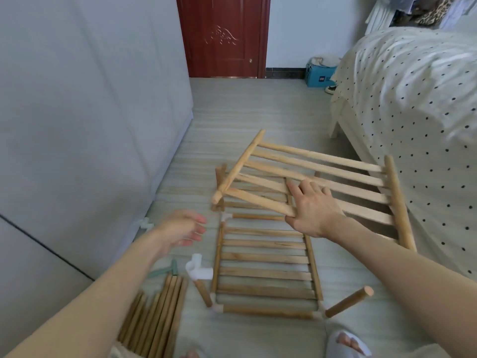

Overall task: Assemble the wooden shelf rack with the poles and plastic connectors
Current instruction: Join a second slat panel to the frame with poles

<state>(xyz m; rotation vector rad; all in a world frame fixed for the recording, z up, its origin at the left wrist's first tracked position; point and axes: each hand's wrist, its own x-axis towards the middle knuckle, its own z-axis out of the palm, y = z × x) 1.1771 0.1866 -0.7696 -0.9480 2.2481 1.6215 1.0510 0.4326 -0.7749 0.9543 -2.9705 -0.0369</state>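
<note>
Right hand (313,208) at frame centre: fingers curled over the near slat of the slatted shelf panel (320,174), thumb under its edge. That is my grip; it holds the panel tilted, its lower left corner down near the floor, its far right side rail raised toward the bed (413,99) at upper right.

Panel's long axis: slats run from left of centre to the right edge of the frame, slightly downhill. My grip sits toward the left half of the near slat, so most of the panel hangs to the right of it.

Left hand (184,229) left of centre, fingers spread and loose, holding nothing, blurred. It hovers just left of the flat shelf panel (265,267) lying on the floor (245,112) below the raised one.

White plastic connector (198,271) sits on a short pole at the flat panel's left edge, lower centre, just below the left hand. Another short pole (348,302) leans out at the lower right corner. Loose poles (154,319) bundled at lower left.

Judgement: the raised panel's left rail end is nearer the left hand; that hand should steady it before I lower it over the uprights.
</note>
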